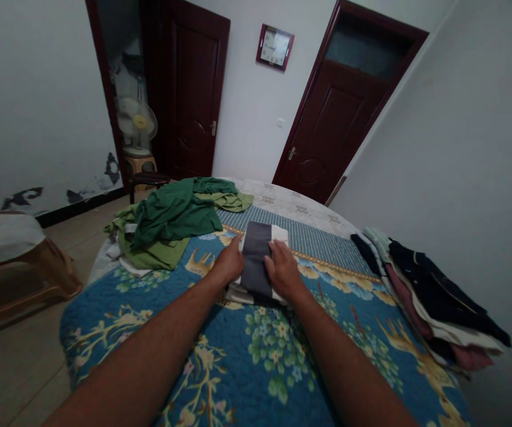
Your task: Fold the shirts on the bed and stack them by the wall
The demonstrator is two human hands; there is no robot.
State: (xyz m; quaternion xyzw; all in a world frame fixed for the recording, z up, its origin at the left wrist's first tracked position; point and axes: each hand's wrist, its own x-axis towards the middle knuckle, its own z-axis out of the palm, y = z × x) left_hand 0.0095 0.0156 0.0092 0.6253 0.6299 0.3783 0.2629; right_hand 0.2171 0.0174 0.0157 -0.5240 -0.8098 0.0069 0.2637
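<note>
A folded grey-and-white garment (257, 261) lies in a compact rectangle on the flowered blue cloth (184, 344). My left hand (229, 260) is closed at its left edge, with the index finger reaching along the side; the fingertips are partly hidden. On the right part of the garment rests my right hand (283, 270), its fingers stretched out over the white strip and the thumb over the grey panel. White and dark layers show at the near edge of the fold.
Loose dark green (178, 210) and light green clothes (162, 254) are heaped at the left of the table. A stack of folded clothes (442, 290) sits along the right edge. A stool (15, 249) stands at left; a fan (137, 121) stands by the open door (188, 89).
</note>
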